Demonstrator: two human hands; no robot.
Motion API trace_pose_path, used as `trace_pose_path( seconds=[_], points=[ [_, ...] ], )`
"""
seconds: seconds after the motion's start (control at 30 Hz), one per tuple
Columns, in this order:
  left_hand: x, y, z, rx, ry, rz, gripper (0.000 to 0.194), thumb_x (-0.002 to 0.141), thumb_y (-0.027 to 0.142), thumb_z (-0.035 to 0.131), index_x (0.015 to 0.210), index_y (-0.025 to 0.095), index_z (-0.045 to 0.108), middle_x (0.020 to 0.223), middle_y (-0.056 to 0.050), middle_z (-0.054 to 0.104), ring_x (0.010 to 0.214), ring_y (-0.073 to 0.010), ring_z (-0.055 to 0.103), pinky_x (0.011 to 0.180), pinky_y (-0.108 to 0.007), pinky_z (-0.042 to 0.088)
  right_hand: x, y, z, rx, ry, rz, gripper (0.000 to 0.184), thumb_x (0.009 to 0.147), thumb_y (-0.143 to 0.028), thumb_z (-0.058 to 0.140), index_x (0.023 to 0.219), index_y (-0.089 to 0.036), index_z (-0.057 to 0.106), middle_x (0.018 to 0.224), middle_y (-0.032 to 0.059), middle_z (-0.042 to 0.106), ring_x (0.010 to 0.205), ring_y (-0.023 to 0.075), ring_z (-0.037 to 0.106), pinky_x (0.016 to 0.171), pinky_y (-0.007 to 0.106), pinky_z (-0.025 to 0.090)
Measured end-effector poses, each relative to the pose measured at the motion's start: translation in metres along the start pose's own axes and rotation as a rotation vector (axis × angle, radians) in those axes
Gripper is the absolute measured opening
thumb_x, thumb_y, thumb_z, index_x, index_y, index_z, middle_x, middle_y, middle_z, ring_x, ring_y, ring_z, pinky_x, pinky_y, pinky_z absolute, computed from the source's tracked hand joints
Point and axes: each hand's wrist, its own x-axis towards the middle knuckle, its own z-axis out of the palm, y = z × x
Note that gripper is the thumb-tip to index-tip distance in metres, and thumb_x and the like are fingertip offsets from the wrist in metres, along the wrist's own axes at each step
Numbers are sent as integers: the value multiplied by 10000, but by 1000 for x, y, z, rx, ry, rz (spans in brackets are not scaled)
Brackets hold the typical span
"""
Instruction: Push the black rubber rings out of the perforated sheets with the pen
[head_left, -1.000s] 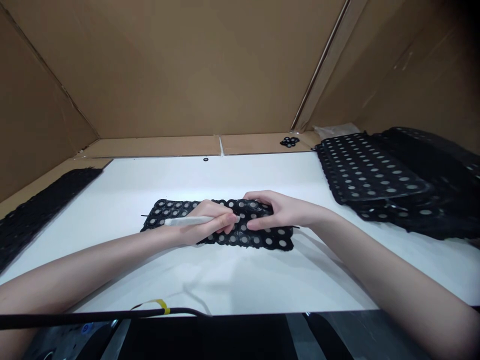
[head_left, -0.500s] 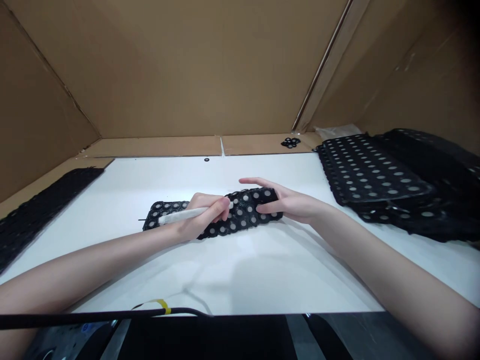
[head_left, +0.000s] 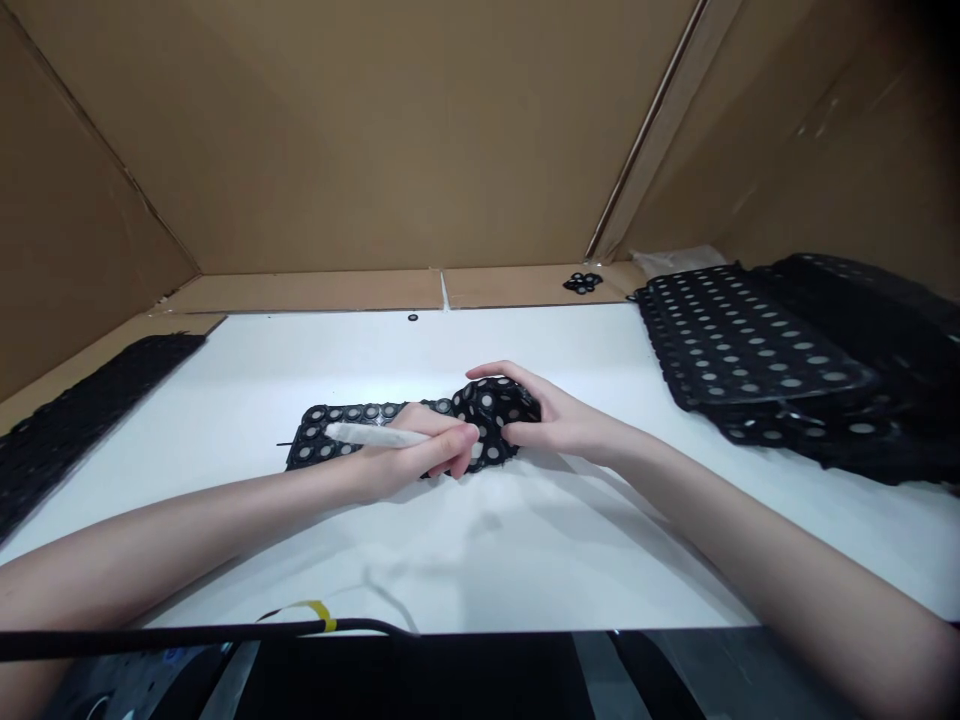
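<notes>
Midway, looks like. Black dotted strip (head_left: 319,432) on the desk (head_left: 562,570): left end flat, left hand (head_left: 429,447) pinching white pen-like tool (head_left: 369,435) over its middle, right hand (head_left: 559,418) gripping the bunched-up right end. Can't tell which dots are done; strip not released yet.
Counts, L-R: 1 black mat (head_left: 82,405), 1 strip, 1 tool, 1 loose ring (head_left: 413,317), 1 small dotted cluster (head_left: 583,283), 1 sheet pile (head_left: 757,335), layers uncountable.

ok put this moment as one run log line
left hand: holding white pen-shaped tool | right hand: gripping bunched right end of black pale-dotted strip | strip's left end: flat on white tabletop
</notes>
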Motion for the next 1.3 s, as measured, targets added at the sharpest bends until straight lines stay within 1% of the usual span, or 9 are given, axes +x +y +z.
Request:
trace_pose_path(
  seconds=[0.1,0.17,0.3,0.47,0.73,0.93,1.1,1.2,1.3],
  points=[
    [1,-1,0,-28,8,-19,479,948,384,377,592,121,560,517,21,435,530,-81,440,562,-204,350,-2,-3,-2,-59,-30,29,635,657,-243,683,1247,-236,447,1193,63,574,1083,258,553,902,396,463],
    [1,-2,-1,-33,1,-24,473,946,379,380,593,120,558,516,20,436,530,-83,442,564,-204,352,-3,-3,-4,-124,-43,35,715,621,-282,751,1266,-247,442,1226,64,560,1119,266,535,925,401,453],
    [2,1,0,-37,-6,-36,459,941,355,383,590,120,560,512,19,434,525,-86,435,558,-208,347,-3,-1,-8,-190,-61,30,790,591,-302,789,1291,-250,427,1260,67,537,1161,274,508,963,413,430],
    [1,5,-1,-33,-15,-28,464,942,344,378,577,119,556,506,17,428,529,-90,435,562,-206,354,-2,1,-8,-146,-93,12,708,607,-216,745,1249,-240,447,1227,61,536,1099,254,533,908,386,457],
    [2,2,-3,25,-81,15,469,950,371,363,623,118,585,539,8,489,535,-87,464,552,-200,357,-1,7,0,-111,-38,30,628,582,-125,674,1160,-249,462,1106,38,555,998,246,540,819,374,466],
    [2,4,-2,65,-100,32,450,958,337,357,640,118,589,563,6,497,559,-86,484,582,-201,377,-2,3,-4,-136,-76,9,604,594,-137,692,1146,-234,466,1135,46,550,1024,247,530,850,378,450],
    [3,-4,1,86,-93,43,453,951,361,353,626,133,571,540,4,489,528,-96,475,550,-215,378,-4,0,-7,-183,-125,-45,616,613,-149,697,1175,-239,460,1161,48,547,1039,245,537,865,376,448],
    [4,-8,2,76,-84,44,466,949,390,357,614,138,560,541,5,493,539,-95,480,555,-209,385,-4,-1,-4,-193,-105,-39,652,599,-173,737,1185,-245,460,1158,43,558,1036,244,544,879,379,446],
    [4,-6,2,77,-84,50,465,952,385,359,615,134,560,542,12,487,537,-85,474,560,-198,380,-3,0,-1,-193,-65,-26,648,589,-177,755,1168,-245,472,1137,34,572,1031,243,547,882,380,443]
  ],
)
